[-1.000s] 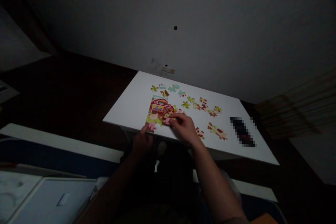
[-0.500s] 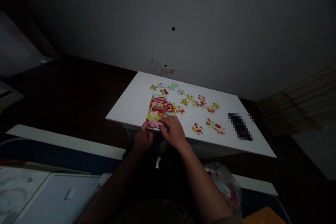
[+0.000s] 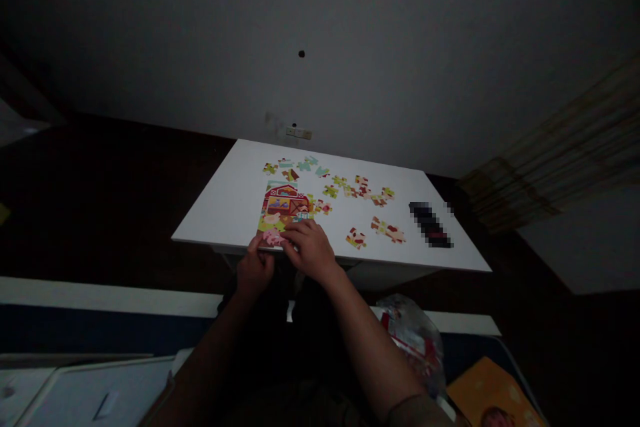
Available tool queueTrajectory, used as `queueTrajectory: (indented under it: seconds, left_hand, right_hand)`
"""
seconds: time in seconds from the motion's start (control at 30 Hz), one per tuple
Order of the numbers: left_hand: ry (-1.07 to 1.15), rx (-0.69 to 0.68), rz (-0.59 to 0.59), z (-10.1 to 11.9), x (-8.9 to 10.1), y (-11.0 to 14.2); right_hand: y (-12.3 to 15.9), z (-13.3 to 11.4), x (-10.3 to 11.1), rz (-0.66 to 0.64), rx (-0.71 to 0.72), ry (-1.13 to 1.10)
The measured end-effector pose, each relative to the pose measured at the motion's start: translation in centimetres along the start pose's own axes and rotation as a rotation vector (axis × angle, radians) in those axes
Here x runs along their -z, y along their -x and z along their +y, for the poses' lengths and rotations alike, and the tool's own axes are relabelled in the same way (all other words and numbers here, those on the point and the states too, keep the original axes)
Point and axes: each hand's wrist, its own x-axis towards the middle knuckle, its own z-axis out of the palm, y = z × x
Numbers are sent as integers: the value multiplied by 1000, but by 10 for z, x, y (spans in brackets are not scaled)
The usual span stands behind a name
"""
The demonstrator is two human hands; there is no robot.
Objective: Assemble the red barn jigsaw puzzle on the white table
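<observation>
Forearms [image 3: 363, 333] reach fwd from bottom edge, angled in. Off R forearm, on dark blue surface [image 3: 467, 347]: orange item [image 3: 485, 380], then clear plastic bag [image 3: 407, 330] w/ red & whitish stuff inside, too dim to ID. L hand [image 3: 255, 271] mostly curled, fingertip up on lower-left corner of puzzle [image 3: 285, 203]. R hand [image 3: 310, 247] palm-down just beside, fingers bent & close together, tips on puzzle's lower-right part; can't tell if either hand is pinching a piece. Puzzle's part-assembled, flat at near edge of white table [image 3: 215, 213], left of ctr: red barn up top, pale animal on green below, pink pig [image 3: 273, 237] at bottom btwn hands. Loose pieces [image 3: 356, 238] to its R & behind, some touching: green, brown, cream, pale blue. Dark pixelated obj. [image 3: 431, 225] nr table's R end. Beyond: grey wall [image 3: 380, 93] w/ socket strip [image 3: 299, 133].
</observation>
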Motion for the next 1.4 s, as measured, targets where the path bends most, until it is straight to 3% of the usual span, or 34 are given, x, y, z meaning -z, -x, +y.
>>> queueTrajectory:
  seconds: [0.33, 0.8, 1.23, 1.4]
  left_hand:
    - [6, 18, 11, 5, 2, 0]
    - [7, 46, -23, 5, 3, 0]
    - [5, -1, -9, -1, 0, 1]
    - [19, -33, 3, -6, -3, 2]
  right_hand:
    - [6, -4, 1, -38, 26, 60]
    - [26, -23, -4, -54, -47, 113]
    - [29, -30, -3, -88, -63, 158]
    - [23, -33, 6, -93, -37, 178]
